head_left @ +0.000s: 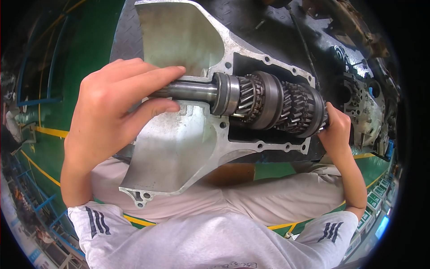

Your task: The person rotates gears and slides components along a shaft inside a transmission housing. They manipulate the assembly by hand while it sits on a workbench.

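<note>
A steel gear shaft (265, 101) with several helical gears and a bearing lies lengthwise over the opening of an aluminium gearbox housing half (179, 143). Its smooth, splined end points left. My left hand (118, 101) grips that end, thumb below and fingers above. At the opposite end, my right hand (335, 127) closes round the last gear, its fingertips partly hidden behind it. The bearing sits at the narrow neck of the housing, and the flared bell part spreads to the left. Whether the shaft touches its seat cannot be made out.
The housing rests on a dark metal workbench (257, 22). Another metal casting (365, 107) stands at the right, and rusty parts (347, 22) lie at the far right. Green floor with yellow lines (51, 132) and a blue frame (40, 102) show on the left.
</note>
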